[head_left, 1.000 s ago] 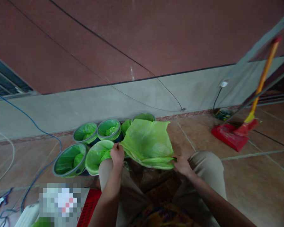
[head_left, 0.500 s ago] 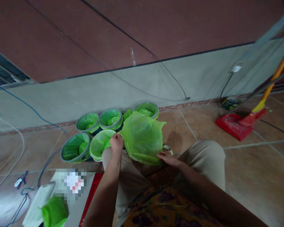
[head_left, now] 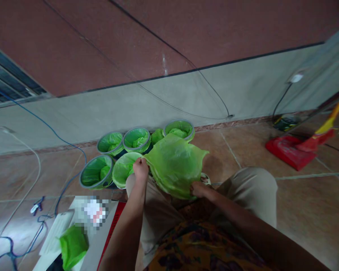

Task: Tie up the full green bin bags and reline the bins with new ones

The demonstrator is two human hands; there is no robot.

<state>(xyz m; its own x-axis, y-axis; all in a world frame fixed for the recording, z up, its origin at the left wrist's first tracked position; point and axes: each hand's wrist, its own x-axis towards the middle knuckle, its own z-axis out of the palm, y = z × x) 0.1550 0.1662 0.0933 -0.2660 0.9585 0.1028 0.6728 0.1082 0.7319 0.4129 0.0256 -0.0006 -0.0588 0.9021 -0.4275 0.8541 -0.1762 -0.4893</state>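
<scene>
A thin green plastic bag (head_left: 177, 163) spreads between my knees, puffed out and covering whatever lies beneath it. My left hand (head_left: 141, 168) is closed on the bag's left edge, close to the rim of a lined bin (head_left: 119, 174). At the bag's lower right, my right hand (head_left: 198, 189) has its fingers curled round the edge, partly hidden by the plastic. Several more bins with green liners stand on the left and behind, among them one at the far left (head_left: 93, 185) and one by the wall (head_left: 192, 124).
At the lower left, a folded green bag (head_left: 72, 245) lies on a white surface with a red edge. Blue cable (head_left: 62, 192) and keys (head_left: 37, 206) are on the tiled floor. A red dustpan (head_left: 290, 151) and a broom with a yellow-orange handle (head_left: 332, 118) stand at right.
My right hand has gone from fingers stretched along the bag's edge to curled round it. The bag has spread wider to the right. The whole view has shifted slightly.
</scene>
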